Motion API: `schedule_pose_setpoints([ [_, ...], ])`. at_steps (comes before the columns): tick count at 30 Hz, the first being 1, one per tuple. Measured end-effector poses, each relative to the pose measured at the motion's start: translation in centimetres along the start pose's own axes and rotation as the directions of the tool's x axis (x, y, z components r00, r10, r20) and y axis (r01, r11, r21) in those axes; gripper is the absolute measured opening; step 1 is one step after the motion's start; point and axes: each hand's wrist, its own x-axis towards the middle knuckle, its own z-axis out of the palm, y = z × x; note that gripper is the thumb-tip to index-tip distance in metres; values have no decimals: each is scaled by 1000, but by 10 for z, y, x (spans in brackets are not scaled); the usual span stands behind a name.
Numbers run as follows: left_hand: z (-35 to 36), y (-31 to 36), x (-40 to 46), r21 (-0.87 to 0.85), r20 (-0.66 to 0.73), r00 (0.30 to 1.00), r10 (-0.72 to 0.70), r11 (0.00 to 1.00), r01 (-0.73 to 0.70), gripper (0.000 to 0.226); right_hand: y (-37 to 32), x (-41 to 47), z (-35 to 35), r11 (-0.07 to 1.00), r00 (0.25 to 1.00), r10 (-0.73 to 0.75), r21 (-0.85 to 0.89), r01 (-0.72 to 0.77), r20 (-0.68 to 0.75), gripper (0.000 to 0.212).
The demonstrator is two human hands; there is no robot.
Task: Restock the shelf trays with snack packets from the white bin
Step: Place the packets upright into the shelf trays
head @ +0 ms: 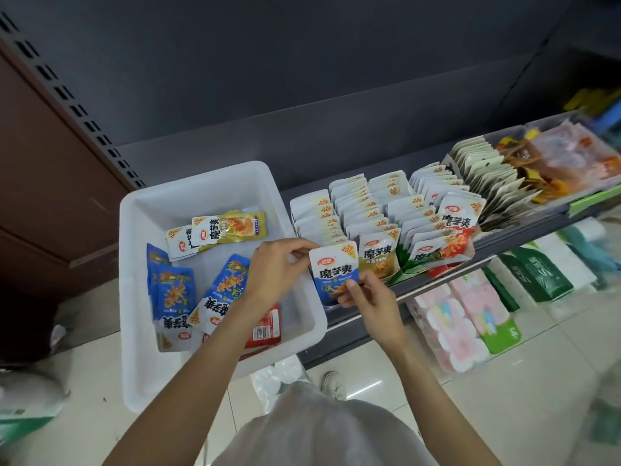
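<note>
A blue-and-white snack packet [332, 270] stands upright at the front of the leftmost shelf tray [311, 213]. My left hand [279, 267] pinches its top left corner. My right hand [364, 297] pinches its lower right edge. The white bin [215, 274] sits on the shelf to the left, under my left forearm. Inside it lie several blue packets [171, 290], yellow packets [228, 227] and a red packet [265, 327]. Rows of upright packets fill the neighbouring trays [379, 257].
Further trays of green, red and beige packets [484, 183] run along the shelf to the right. Tissue packs [463, 317] and green bags [534, 274] stand on the floor below. The dark shelf back panel [302, 79] rises behind.
</note>
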Motion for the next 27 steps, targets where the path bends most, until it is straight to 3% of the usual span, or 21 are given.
schedule_pose_setpoints([
  [3,-1,-1,1,-60,49,998,-29,998,32,19,-2,0,-1,959,986,-150,-255,127,-76,11],
  [5,-2,-2,1,-76,56,998,-30,997,34,19,-7,1,-1,955,984,-167,-260,144,-67,21],
  [7,-2,-3,1,-82,55,998,-28,996,32,19,-8,0,-2,962,991,-127,-247,113,-40,16],
  [11,-3,-4,0,-79,63,998,-20,997,25,15,-4,4,-5,913,993,-111,-399,82,-49,11],
  [14,-5,-2,-3,-67,58,998,-1,998,5,16,-13,3,-6,888,974,-205,-436,144,-95,14],
  [17,-19,-4,-14,-50,-47,998,46,998,-48,17,-43,-7,-6,916,928,-307,-330,228,-210,22],
  [19,-36,-12,-26,-32,-192,981,31,999,-38,18,-72,-16,-1,864,855,-460,-343,368,-241,20],
  [21,-55,-28,-42,17,-341,940,-25,999,33,18,-98,-18,13,790,794,-583,-347,506,-170,16],
  [23,-73,-51,-61,115,-434,900,-43,988,103,24,-116,-12,39,718,763,-647,-327,614,11,16],
  [25,-87,-77,-79,254,-430,900,-65,948,190,21,-121,2,71,618,711,-642,-356,701,287,18],
  [27,-91,-99,-89,378,-342,929,-143,884,275,30,-114,23,108,495,641,-533,-411,766,553,20],
])
